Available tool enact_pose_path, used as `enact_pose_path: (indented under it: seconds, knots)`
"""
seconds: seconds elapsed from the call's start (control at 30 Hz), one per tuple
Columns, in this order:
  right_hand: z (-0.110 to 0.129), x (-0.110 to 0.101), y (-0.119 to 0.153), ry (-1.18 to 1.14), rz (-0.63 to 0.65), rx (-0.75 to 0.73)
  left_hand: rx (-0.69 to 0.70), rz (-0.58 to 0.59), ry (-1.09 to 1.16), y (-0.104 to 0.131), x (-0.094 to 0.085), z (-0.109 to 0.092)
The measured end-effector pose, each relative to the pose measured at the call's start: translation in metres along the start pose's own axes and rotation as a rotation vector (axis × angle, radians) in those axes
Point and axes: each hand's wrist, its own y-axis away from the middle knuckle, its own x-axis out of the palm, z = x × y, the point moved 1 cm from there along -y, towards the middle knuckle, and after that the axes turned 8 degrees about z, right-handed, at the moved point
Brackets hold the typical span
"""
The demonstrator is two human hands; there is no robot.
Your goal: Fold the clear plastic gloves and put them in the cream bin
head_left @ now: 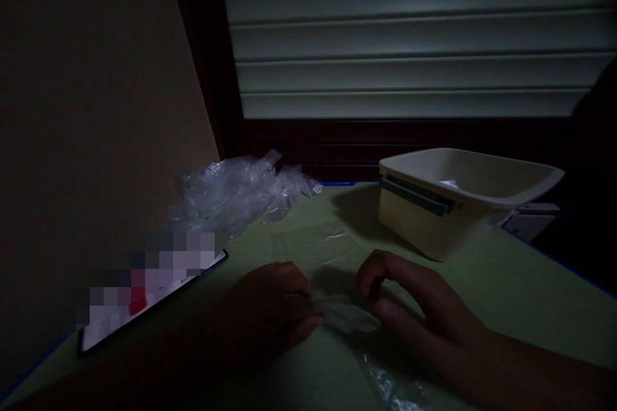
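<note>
My left hand [274,305] is closed, its thumb and fingers pinching one end of a small translucent plastic piece [348,314] over the green table. To the right, my right hand [419,308] is curved with thumb and fingers apart, close to the other end of that piece; nothing shows in its grip. A flat clear plastic bag [313,245] lies just beyond the hands. Another crinkled clear plastic [390,388] lies at the near edge, partly under my right forearm. The scene is dim.
A pile of clear plastic bags [236,189] sits at the back left. A lit tablet-like screen [154,298] stands at the left. A cream bin [434,225] with a grey handle is at the back right, something shiny inside. The green table [535,295] has blue edges.
</note>
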Motion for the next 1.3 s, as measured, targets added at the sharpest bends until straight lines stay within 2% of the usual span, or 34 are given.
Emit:
enact_pose_path:
  seconds: [0.13, 0.23, 0.43, 0.6, 0.73, 0.87, 0.97, 1.1, 1.2, 1.3]
  knots:
    - [-0.002, 0.002, 0.003, 0.067, -0.008, -0.038, -0.07, 0.085, 0.026, -0.003, -0.003, 0.0]
    - [0.0, 0.003, 0.004, 0.076, -0.006, -0.071, -0.094, 0.107, 0.044, -0.005, -0.005, 0.0]
    - [-0.005, 0.006, 0.005, 0.131, -0.04, -0.075, -0.066, 0.029, 0.079, -0.004, 0.0, 0.003]
    - [-0.015, 0.01, 0.001, 0.063, 0.041, 0.051, -0.074, 0.016, 0.113, -0.002, 0.0, 0.003]
    - [-0.017, 0.01, -0.001, 0.046, 0.089, 0.164, -0.092, -0.046, 0.121, 0.0, 0.0, 0.003]
    - [-0.017, 0.01, -0.002, 0.07, 0.175, 0.268, -0.131, 0.034, 0.125, -0.001, 0.002, 0.005]
    - [-0.018, 0.009, -0.003, 0.193, 0.186, 0.306, -0.135, 0.093, 0.096, -0.004, 0.001, 0.005]
    - [-0.023, 0.008, -0.004, 0.407, 0.137, 0.196, -0.105, 0.103, 0.11, -0.004, -0.001, 0.005]
    - [-0.022, 0.007, -0.003, 0.561, 0.063, -0.021, -0.106, 0.087, 0.134, -0.003, 0.0, 0.005]
    - [-0.017, 0.009, -0.002, 0.596, 0.119, -0.25, -0.115, 0.093, 0.125, -0.002, 0.001, 0.004]
